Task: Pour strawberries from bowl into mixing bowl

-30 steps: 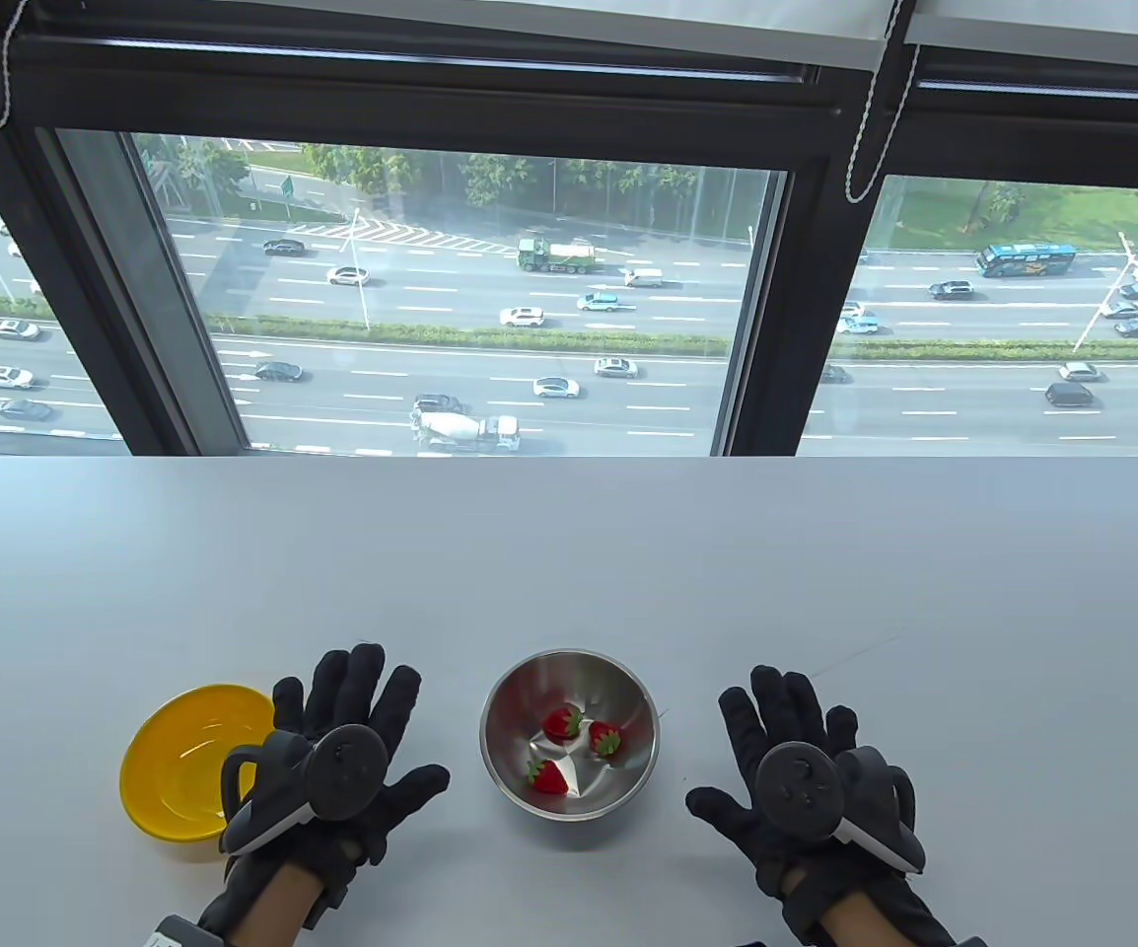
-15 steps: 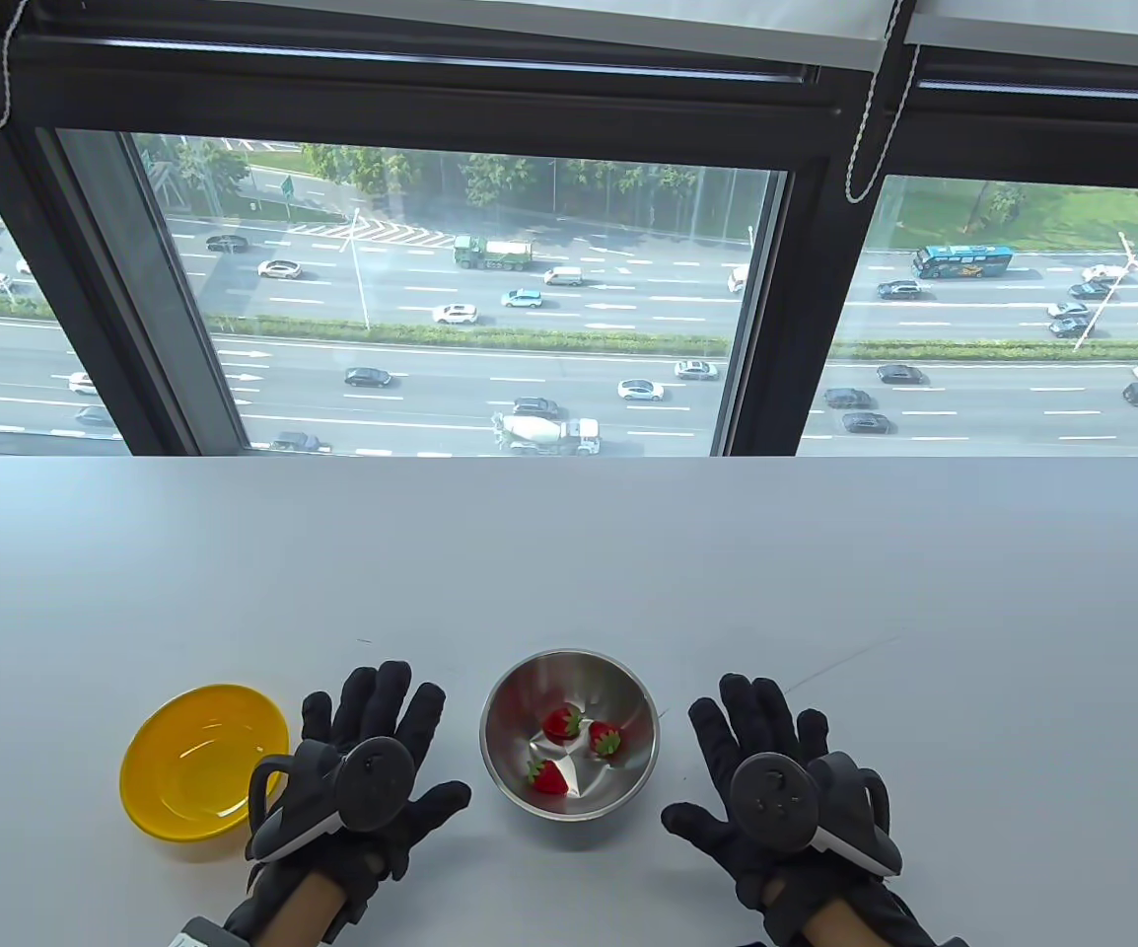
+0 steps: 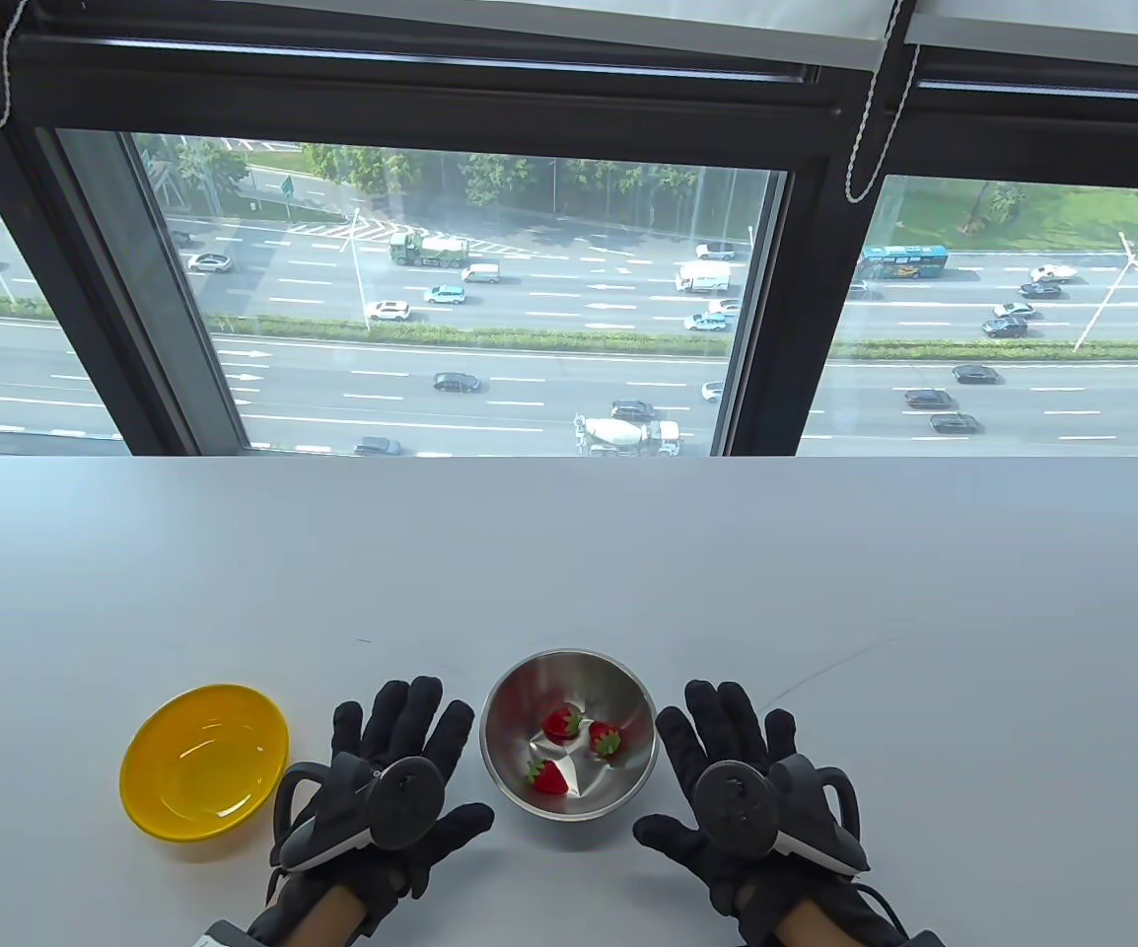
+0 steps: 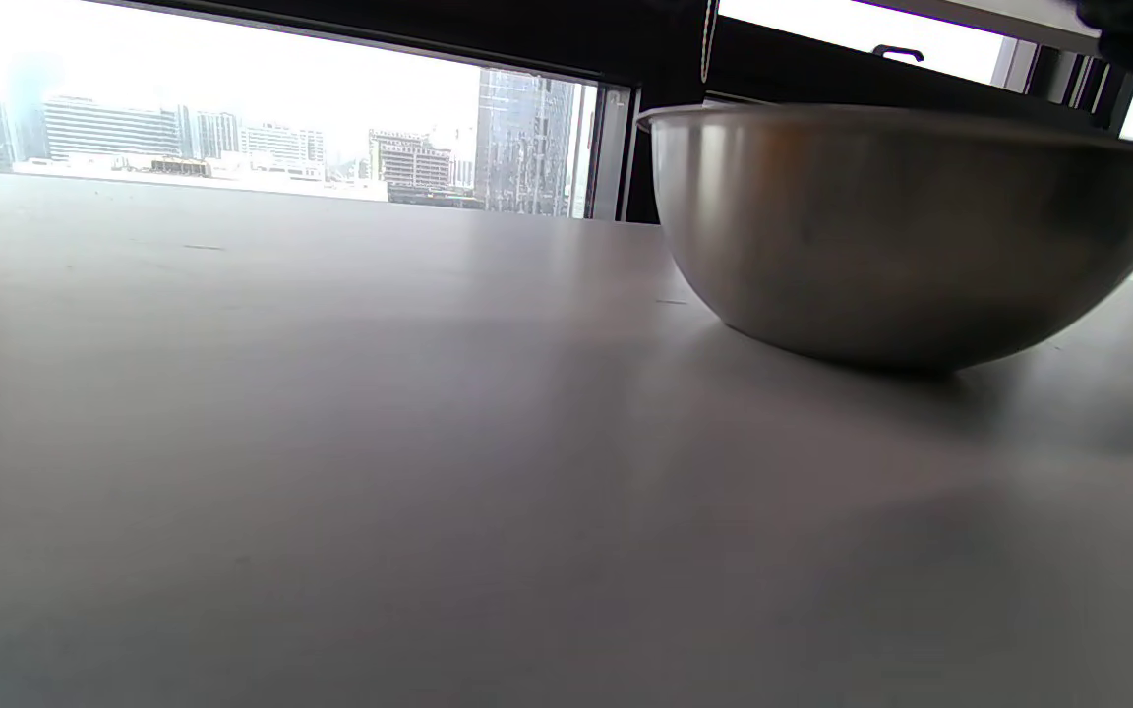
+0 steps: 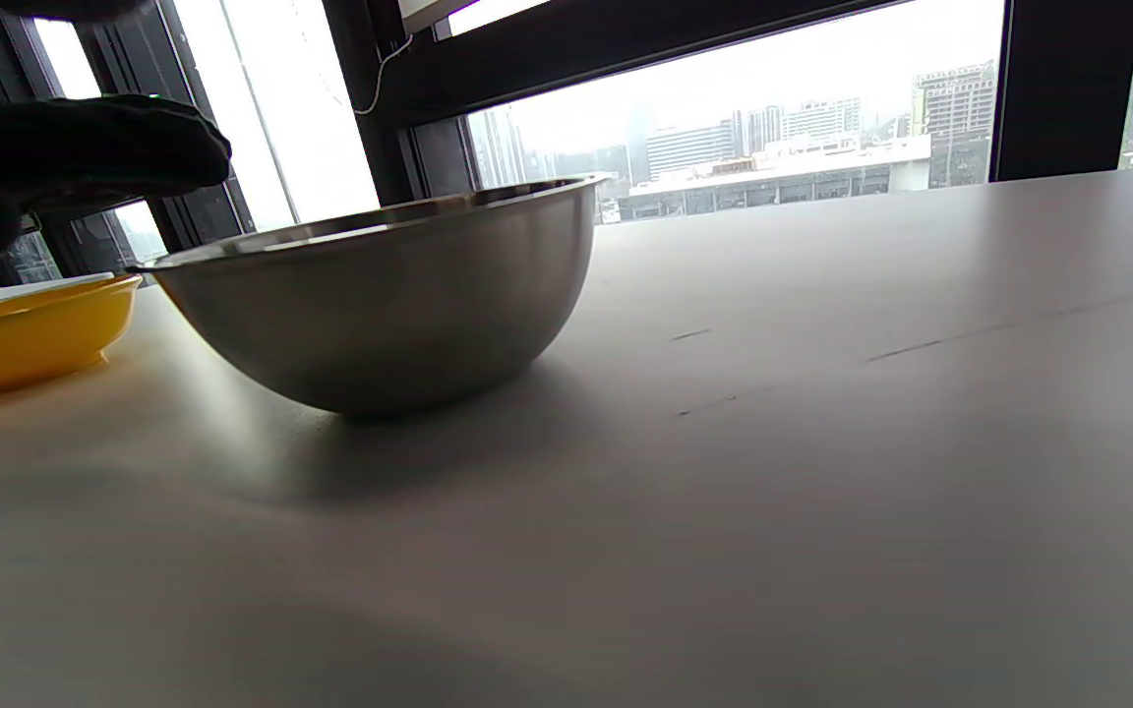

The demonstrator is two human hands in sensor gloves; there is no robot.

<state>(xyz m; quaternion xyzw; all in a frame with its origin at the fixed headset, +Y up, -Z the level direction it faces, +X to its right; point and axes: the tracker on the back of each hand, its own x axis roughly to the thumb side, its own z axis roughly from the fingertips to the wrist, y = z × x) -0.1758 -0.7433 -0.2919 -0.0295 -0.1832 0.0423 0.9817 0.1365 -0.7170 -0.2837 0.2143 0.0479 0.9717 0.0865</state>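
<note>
My left hand [image 3: 393,794] and right hand [image 3: 742,789], fingers spread and holding nothing, flank the steel mixing bowl [image 3: 569,746] of three strawberries [image 3: 561,725] at lower centre, the empty yellow bowl [image 3: 204,760] lying farther left.

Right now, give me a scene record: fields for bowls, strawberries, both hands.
steel bowl: upright on the table, between the hands
strawberries: three, inside the steel bowl
yellow bowl: upright, no fruit in it, left of the left hand
left hand: open, fingers spread, beside the steel bowl's left rim, holds nothing
right hand: open, fingers spread, beside the right rim, holds nothing
contact with bowl: cannot tell
</note>
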